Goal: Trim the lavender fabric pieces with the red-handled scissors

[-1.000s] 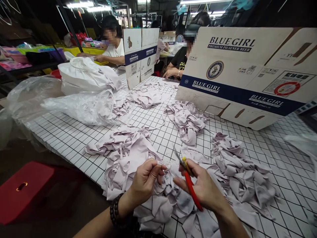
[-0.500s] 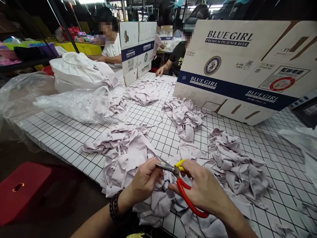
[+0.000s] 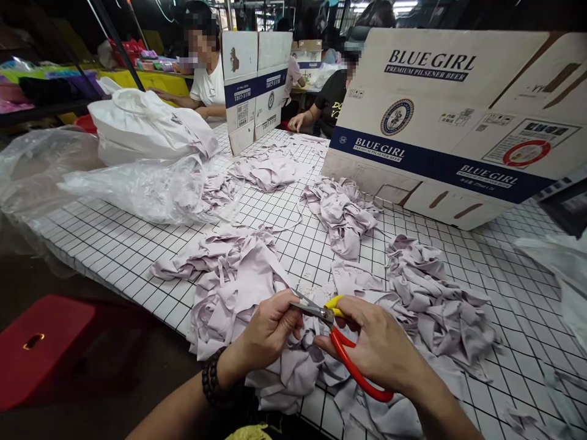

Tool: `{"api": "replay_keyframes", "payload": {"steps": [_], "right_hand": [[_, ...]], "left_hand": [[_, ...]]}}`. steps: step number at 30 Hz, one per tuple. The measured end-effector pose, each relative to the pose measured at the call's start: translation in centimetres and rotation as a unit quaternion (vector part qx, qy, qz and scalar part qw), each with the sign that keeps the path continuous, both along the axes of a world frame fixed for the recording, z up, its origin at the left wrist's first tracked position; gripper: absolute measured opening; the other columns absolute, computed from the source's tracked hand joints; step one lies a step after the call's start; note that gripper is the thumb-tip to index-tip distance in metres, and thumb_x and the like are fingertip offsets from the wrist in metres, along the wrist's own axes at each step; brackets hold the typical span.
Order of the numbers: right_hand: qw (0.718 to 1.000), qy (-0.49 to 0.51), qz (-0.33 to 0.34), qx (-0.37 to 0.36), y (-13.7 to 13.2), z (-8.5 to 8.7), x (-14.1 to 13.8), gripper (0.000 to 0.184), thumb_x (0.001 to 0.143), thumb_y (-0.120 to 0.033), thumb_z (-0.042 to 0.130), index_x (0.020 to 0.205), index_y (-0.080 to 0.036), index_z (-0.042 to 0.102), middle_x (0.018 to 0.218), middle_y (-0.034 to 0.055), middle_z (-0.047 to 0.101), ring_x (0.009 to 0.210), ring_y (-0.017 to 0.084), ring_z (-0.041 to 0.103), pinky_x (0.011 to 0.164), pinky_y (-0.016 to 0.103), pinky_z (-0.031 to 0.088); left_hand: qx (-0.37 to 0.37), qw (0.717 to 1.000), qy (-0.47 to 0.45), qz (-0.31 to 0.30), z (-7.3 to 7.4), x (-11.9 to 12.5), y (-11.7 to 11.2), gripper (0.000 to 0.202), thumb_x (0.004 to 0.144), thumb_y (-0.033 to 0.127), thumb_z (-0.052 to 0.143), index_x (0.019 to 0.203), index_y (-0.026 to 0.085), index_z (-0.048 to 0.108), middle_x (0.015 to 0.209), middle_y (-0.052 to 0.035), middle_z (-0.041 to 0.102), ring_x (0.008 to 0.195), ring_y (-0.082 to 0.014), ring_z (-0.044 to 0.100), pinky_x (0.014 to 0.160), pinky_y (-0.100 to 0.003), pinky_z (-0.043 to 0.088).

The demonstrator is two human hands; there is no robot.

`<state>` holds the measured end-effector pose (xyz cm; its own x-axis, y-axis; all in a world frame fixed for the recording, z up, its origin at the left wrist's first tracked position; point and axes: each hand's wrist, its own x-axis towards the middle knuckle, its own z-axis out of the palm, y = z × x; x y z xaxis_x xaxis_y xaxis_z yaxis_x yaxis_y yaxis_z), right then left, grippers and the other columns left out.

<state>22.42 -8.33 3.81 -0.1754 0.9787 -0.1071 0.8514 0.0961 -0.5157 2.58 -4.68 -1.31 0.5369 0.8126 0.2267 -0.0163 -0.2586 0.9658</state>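
Observation:
My right hand (image 3: 373,339) holds a pair of scissors (image 3: 353,360), one handle red and the other yellow. Their metal blades are parted and point left, toward my left hand (image 3: 270,324). That hand is closed in a pinch right at the blade tips; what lies between its fingers is too small to make out. Beneath and around both hands spreads a heap of pale lilac cloth pieces (image 3: 238,275), some with thin straps. Another crumpled cloth pile (image 3: 440,305) lies to the right of my right hand.
A grid-patterned table (image 3: 137,275) carries further cloth piles (image 3: 342,211) and a clear plastic bag (image 3: 137,189) at left. Beer cartons (image 3: 435,122) stand upright at the back. Two people sit across the table. A red stool (image 3: 50,348) is at lower left.
The view has tilted slightly, so the background sits a little higher. Both hands keep nearly the same pose, and the red scissor handle has swung slightly down and right.

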Motion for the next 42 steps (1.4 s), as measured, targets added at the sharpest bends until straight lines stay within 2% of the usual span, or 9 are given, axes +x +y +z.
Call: {"api": "replay_keyframes", "payload": {"steps": [10, 16, 28, 30, 32, 35, 38, 40, 42], "right_hand": [[1.000, 0.006, -0.004, 0.022, -0.1, -0.5, -0.2, 0.032, 0.074, -0.040, 0.066, 0.062, -0.022, 0.043, 0.060, -0.0030, 0.050, 0.054, 0.013, 0.044, 0.052, 0.026, 0.032], [0.999, 0.008, 0.003, 0.041, -0.2, -1.0, -0.1, 0.038, 0.074, -0.042, 0.065, 0.060, -0.022, 0.036, 0.057, -0.0036, 0.046, 0.053, 0.013, 0.040, 0.051, 0.025, 0.029], [0.994, 0.046, 0.020, 0.093, 0.0, -2.2, -0.1, 0.044, 0.075, -0.040, 0.065, 0.057, -0.022, 0.030, 0.053, -0.0046, 0.039, 0.050, 0.011, 0.036, 0.050, 0.025, 0.025], [0.994, 0.070, 0.016, 0.086, 0.0, -2.7, 0.0, 0.048, 0.074, -0.040, 0.067, 0.055, -0.022, 0.027, 0.051, -0.0054, 0.034, 0.048, 0.010, 0.033, 0.048, 0.025, 0.023], [0.992, 0.121, -0.003, 0.041, 0.1, -3.1, 0.4, 0.050, 0.074, -0.042, 0.068, 0.054, -0.022, 0.027, 0.051, -0.0061, 0.031, 0.049, 0.009, 0.030, 0.047, 0.025, 0.023], [0.961, 0.266, -0.037, -0.065, 0.4, -3.6, 0.8, 0.038, 0.078, -0.046, 0.066, 0.063, -0.022, 0.041, 0.058, -0.0056, 0.037, 0.053, 0.011, 0.035, 0.049, 0.024, 0.030], [0.910, 0.400, -0.052, -0.097, 1.2, -4.4, -0.1, 0.034, 0.070, -0.042, 0.077, 0.083, -0.022, 0.051, 0.079, -0.0008, 0.054, 0.070, 0.015, 0.051, 0.062, 0.026, 0.045], [0.884, 0.454, -0.061, -0.095, 1.8, -5.0, -1.5, 0.041, 0.062, -0.037, 0.084, 0.085, -0.023, 0.052, 0.089, 0.0010, 0.057, 0.080, 0.017, 0.055, 0.069, 0.028, 0.049], [0.858, 0.498, -0.083, -0.094, 2.4, -5.2, -3.0, 0.040, 0.062, -0.035, 0.085, 0.078, -0.022, 0.051, 0.078, -0.0023, 0.055, 0.070, 0.014, 0.053, 0.062, 0.025, 0.047]], "left_hand": [[-0.006, 1.000, 0.012, 0.004, 0.1, -0.2, 0.0, 0.031, 0.099, 0.031, 0.039, 0.077, 0.017, 0.054, 0.068, -0.0009, 0.054, 0.058, -0.0104, 0.055, 0.058, -0.023, 0.044], [-0.007, 1.000, 0.014, 0.005, 0.1, -0.2, -0.1, 0.031, 0.099, 0.031, 0.039, 0.076, 0.017, 0.054, 0.066, -0.0008, 0.055, 0.058, -0.0107, 0.054, 0.059, -0.023, 0.043], [-0.096, 0.995, -0.028, -0.016, 0.0, -0.3, -0.3, 0.034, 0.098, 0.042, 0.042, 0.087, 0.014, 0.059, 0.065, -0.0003, 0.056, 0.054, -0.0095, 0.056, 0.055, -0.021, 0.042], [-0.118, 0.992, -0.038, -0.016, -0.2, -0.3, -0.3, 0.036, 0.097, 0.043, 0.043, 0.089, 0.013, 0.060, 0.064, -0.0003, 0.057, 0.054, -0.0097, 0.057, 0.054, -0.021, 0.042], [-0.139, 0.989, -0.053, -0.013, -0.4, -0.2, -0.2, 0.035, 0.097, 0.044, 0.045, 0.089, 0.013, 0.060, 0.063, 0.0000, 0.056, 0.054, -0.0098, 0.058, 0.054, -0.020, 0.043], [-0.155, 0.985, -0.071, -0.001, -0.4, 0.1, 0.1, 0.033, 0.096, 0.042, 0.048, 0.090, 0.013, 0.062, 0.068, -0.0005, 0.057, 0.056, -0.0096, 0.057, 0.055, -0.021, 0.045], [-0.128, 0.990, -0.053, 0.016, -0.1, 0.2, 0.3, 0.032, 0.096, 0.039, 0.048, 0.096, 0.013, 0.066, 0.069, -0.0018, 0.059, 0.060, -0.0112, 0.057, 0.060, -0.023, 0.048], [-0.081, 0.996, -0.028, 0.023, 0.2, 0.1, 0.4, 0.031, 0.098, 0.035, 0.046, 0.101, 0.014, 0.068, 0.080, -0.0060, 0.066, 0.076, -0.0153, 0.063, 0.073, -0.027, 0.051], [-0.015, 0.998, 0.007, 0.058, 0.3, -0.4, 0.7, 0.028, 0.097, 0.032, 0.046, 0.103, 0.016, 0.068, 0.105, -0.0107, 0.067, 0.099, -0.0203, 0.062, 0.089, -0.033, 0.049]]}}
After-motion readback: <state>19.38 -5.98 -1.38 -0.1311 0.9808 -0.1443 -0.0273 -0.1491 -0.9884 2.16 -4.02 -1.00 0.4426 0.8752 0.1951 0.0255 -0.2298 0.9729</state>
